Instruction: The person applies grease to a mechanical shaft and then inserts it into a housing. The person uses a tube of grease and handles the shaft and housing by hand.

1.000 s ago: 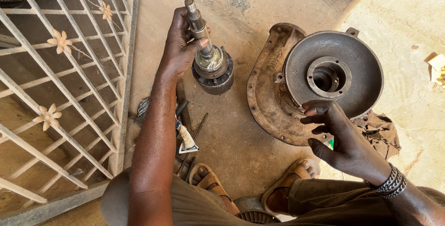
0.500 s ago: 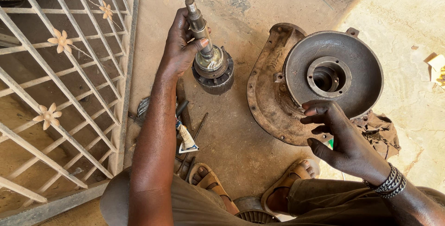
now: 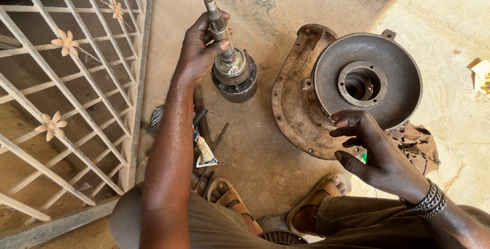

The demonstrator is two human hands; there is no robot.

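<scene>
Left hand (image 3: 200, 50) clasps upright rotor shaft (image 3: 218, 21) on dirt floor (image 3: 255, 147); right hand (image 3: 377, 152), fingers loosely spread and holding nothing, hovers at round pump housing (image 3: 367, 78) rim.

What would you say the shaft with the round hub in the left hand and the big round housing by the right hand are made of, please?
The grey threaded shaft with its round hub, held by the left hand, looks like machined steel: smooth, dull sheen, greasy at the hub. The large round dished housing, which the right hand touches at the rim, seems cast iron or steel: thick walls, rough matt surface, brown rust.
</scene>
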